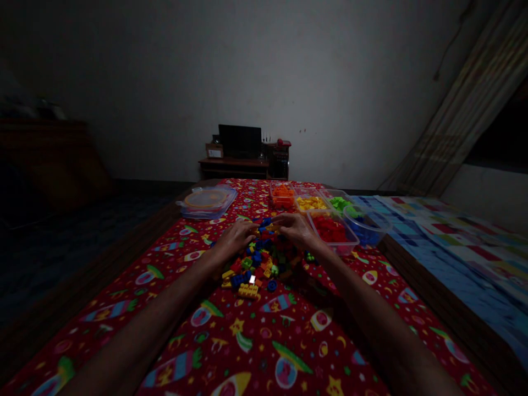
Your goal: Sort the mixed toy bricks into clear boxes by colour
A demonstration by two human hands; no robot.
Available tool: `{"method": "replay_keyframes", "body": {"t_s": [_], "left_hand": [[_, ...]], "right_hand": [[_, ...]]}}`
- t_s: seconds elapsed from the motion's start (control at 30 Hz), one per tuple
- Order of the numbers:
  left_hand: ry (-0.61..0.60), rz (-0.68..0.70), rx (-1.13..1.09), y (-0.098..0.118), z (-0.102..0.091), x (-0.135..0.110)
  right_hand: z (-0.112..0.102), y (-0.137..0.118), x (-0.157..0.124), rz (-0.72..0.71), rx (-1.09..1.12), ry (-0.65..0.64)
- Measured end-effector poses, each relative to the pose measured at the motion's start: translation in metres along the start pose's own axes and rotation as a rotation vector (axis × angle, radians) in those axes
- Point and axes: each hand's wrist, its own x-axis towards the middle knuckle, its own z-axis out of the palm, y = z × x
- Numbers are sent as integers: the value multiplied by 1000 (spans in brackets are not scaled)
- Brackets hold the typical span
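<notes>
both hands (236,237) (297,230) on brick pile (259,264), fingertips meeting over blue brick (264,223), grip unclear, too dark, bricks under palms hidden

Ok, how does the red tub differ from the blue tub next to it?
Shape: the red tub is rectangular; the blue tub looks rounded.
Contents: the red tub holds red bricks, the blue tub blue bricks.
Place: the red tub sits right beside the right hand; the blue tub lies beyond it, farther right.
Both are clear plastic with no lid on.
</notes>
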Motion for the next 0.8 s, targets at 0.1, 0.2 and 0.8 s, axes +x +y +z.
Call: {"method": "replay_keyframes", "body": {"t_s": [0.1, 0.2, 0.8], "left_hand": [[7, 11, 51, -3, 0, 1], [35, 4, 68, -5, -2, 2], [67, -104, -162, 10, -16, 8]], "right_hand": [[-1, -1, 0, -15, -31, 66], [0, 3, 2, -51, -53, 95], [2, -9, -5, -9, -73, -3]]}}
